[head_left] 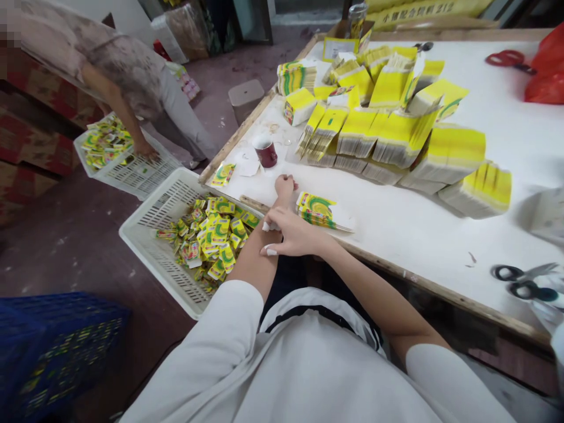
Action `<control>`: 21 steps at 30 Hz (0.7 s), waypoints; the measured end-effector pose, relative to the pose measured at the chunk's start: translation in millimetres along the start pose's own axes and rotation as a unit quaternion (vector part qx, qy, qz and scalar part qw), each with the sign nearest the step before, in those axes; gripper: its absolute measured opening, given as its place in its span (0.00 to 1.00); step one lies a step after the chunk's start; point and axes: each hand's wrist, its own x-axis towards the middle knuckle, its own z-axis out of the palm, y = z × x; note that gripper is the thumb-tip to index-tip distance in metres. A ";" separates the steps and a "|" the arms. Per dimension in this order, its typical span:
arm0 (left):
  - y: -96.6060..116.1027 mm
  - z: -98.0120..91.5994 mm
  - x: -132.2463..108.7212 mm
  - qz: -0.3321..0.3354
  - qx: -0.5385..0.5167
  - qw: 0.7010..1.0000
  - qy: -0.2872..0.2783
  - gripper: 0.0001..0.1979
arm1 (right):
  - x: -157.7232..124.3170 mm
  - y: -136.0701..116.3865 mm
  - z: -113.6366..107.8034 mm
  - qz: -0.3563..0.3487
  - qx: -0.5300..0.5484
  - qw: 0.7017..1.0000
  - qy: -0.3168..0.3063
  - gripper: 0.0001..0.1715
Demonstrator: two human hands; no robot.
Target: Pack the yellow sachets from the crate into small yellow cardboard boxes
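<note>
My left hand (284, 187) is curled into a fist at the near edge of the white table (409, 229), with nothing visible in it. My right hand (291, 235) lies across my left forearm, fingers loosely spread and holding nothing. Just right of both hands a small stack of yellow-green packets (323, 211) lies on the table. Below the table edge, left of my arms, a white plastic basket (145, 234) holds several loose yellow-green packets (211, 238).
Big stacks of flat yellow cartons (396, 132) cover the table's middle. A red mug (265, 151), black scissors (522, 281), red scissors (506, 57) and a red bag (549, 64) are on it. Another person (132, 70) bends over a second white basket (132, 170). A blue crate (48, 346) stands near left.
</note>
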 end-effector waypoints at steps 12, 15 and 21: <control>-1.4 -0.5 -3.8 0.002 0.027 1.000 0.001 0.15 | 3.6 -4.8 -1.2 0.066 -0.023 0.997 -0.038 0.21; -1.6 -1.0 -4.9 0.002 0.027 1.000 0.002 0.15 | 3.9 -3.6 -1.5 0.077 -0.013 0.996 -0.039 0.16; -1.2 -1.7 -6.0 0.002 0.022 1.000 -0.001 0.16 | 3.6 -9.7 1.2 0.045 -0.037 0.998 -0.035 0.24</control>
